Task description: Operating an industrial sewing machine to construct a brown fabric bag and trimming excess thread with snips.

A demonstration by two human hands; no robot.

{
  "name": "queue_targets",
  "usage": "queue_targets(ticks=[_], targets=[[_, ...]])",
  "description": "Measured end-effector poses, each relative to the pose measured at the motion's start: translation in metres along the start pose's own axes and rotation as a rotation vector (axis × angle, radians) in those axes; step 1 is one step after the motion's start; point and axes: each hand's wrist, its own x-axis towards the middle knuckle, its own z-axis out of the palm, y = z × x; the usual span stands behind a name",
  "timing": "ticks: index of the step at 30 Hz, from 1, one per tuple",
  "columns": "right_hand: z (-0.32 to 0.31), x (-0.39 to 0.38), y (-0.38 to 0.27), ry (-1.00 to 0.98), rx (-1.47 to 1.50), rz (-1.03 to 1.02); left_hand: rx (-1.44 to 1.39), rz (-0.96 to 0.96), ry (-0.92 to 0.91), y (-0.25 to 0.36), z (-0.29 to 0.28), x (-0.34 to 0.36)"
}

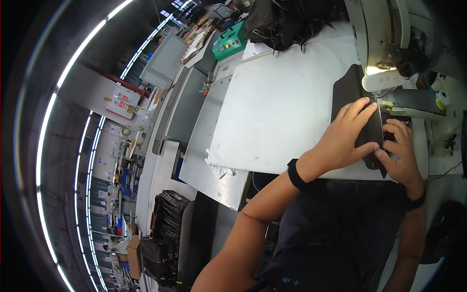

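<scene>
A dark brown flat panel, likely leather or fabric, lies on the white table at the sewing machine. Along its right side runs a light toothed strip that looks like a zipper. My left hand rests on the panel with its fingers stretched out, their tips beside the strip just short of the machine's needle area. On the right edge, my right hand bends its fingers and thumb round the panel's near part. Both thumbs come close together over it. The right palm's underside is hidden.
A heap of black bags or cloth lies at the table's far edge. Beyond the table's left stands a green control box. Dark bags are stacked at lower left. A person sits far back.
</scene>
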Motion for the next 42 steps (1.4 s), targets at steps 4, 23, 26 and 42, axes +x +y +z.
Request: queue_targets(ticks=[4, 23, 26, 42], targets=[[0.001, -0.001, -0.011, 0.14, 0.016, -0.006, 0.033, -0.007, -0.007, 0.007, -0.001, 0.003], [0.042, -0.037, -0.03, 0.447, 0.291, 0.23, 0.072, -0.039, -0.065, 0.005, 0.013, 0.006], [0.037, -0.039, -0.023, 0.424, 0.255, 0.192, 0.087, -0.019, -0.028, 0.005, 0.016, 0.005], [0.032, -0.016, -0.052, 0.498, 0.343, 0.228, 0.001, -0.046, 0.182, 0.009, 0.015, 0.004]])
